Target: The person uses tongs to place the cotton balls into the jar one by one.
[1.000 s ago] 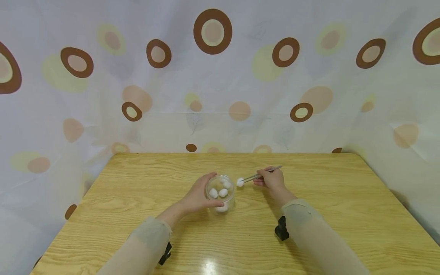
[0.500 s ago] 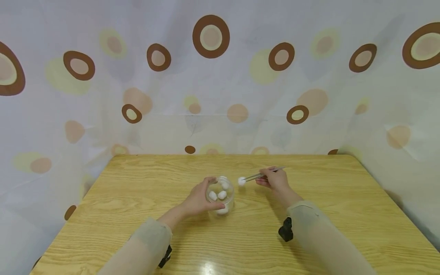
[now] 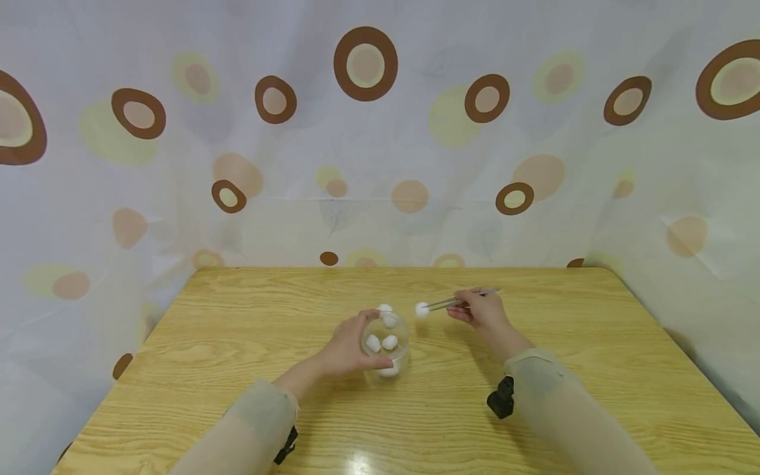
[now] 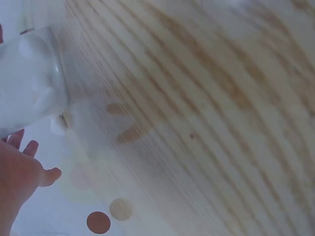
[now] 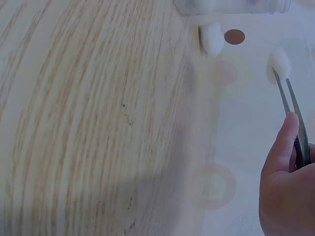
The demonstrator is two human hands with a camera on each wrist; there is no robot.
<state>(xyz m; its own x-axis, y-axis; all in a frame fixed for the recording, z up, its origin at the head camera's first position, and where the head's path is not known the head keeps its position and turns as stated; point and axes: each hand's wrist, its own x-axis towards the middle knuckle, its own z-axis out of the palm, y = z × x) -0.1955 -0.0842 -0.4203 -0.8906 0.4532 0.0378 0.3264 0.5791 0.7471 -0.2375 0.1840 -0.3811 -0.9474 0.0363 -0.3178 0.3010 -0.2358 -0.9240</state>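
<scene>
My left hand (image 3: 346, 349) grips a clear round jar (image 3: 405, 355), thumb on the near side of its rim and fingers on the far side. Several white cotton balls (image 3: 389, 342) lie inside it. Just behind the jar, another cotton ball (image 5: 211, 39) sits on the table, partly hidden in the head view. In my right hand (image 3: 483, 311) is a pair of metal tweezers (image 5: 299, 110), pinched between thumb and fingers. A cotton ball (image 5: 280, 63) is at their tips, to the right of the jar. The left wrist view shows the jar (image 4: 29, 83) with left-hand fingers beside it.
Both hands work over a light wood-grain table (image 3: 237, 316). Behind it and along its sides hangs a pale curtain (image 3: 380, 152) patterned with circles. Small black cameras are strapped at both wrists.
The right hand, tweezers and their cotton ball have shifted slightly right, away from the jar. The left hand has shifted the jar a little right and toward me, uncovering more of the cotton ball behind it.
</scene>
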